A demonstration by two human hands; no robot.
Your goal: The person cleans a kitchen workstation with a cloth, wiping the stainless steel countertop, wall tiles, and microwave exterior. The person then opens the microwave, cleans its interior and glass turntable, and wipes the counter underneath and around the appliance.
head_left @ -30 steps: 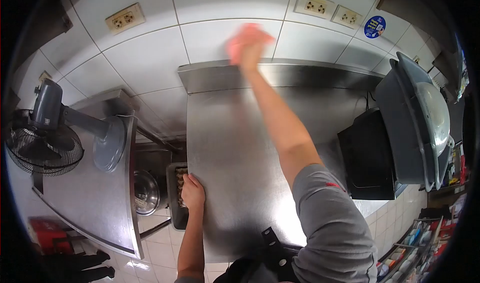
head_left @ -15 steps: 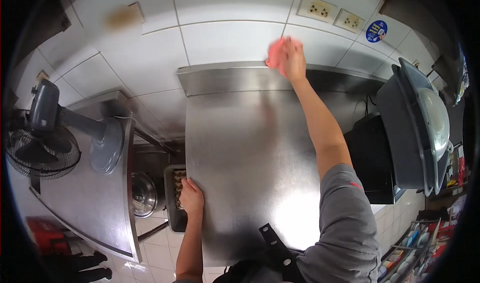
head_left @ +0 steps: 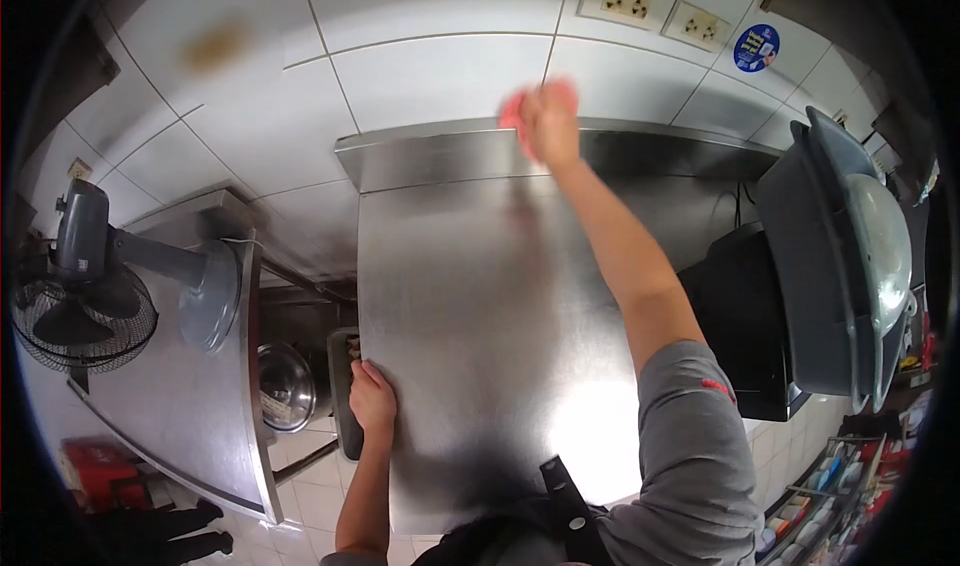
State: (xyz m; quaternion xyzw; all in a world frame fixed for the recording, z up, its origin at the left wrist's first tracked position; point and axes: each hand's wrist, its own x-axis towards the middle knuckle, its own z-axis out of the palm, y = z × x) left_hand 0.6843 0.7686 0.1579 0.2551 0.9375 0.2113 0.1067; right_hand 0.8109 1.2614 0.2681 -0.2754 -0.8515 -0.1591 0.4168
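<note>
My right hand (head_left: 551, 126) is closed on a pink cloth (head_left: 513, 114), pressing it against the top of the raised steel back edge where it meets the white tiles. The cloth is slightly blurred and bunches out on both sides of the fingers. Below it stretches the steel table (head_left: 480, 286), with a dull reflection of hand and cloth. My left hand (head_left: 373, 398) grips the table's left edge, its fingers curled over the side and partly hidden.
Grey plastic tubs (head_left: 815, 256) stand tilted over a black box (head_left: 740, 316) at the right. On the left are a second steel table (head_left: 170, 406) with a grey fan (head_left: 100, 296), a metal pot (head_left: 285, 386) and a grey bin (head_left: 345, 431). Wall sockets (head_left: 625, 3) sit above.
My right hand has moved left along the back edge with the cloth. My left hand stays at the table's left edge. The camera view has shifted slightly.
</note>
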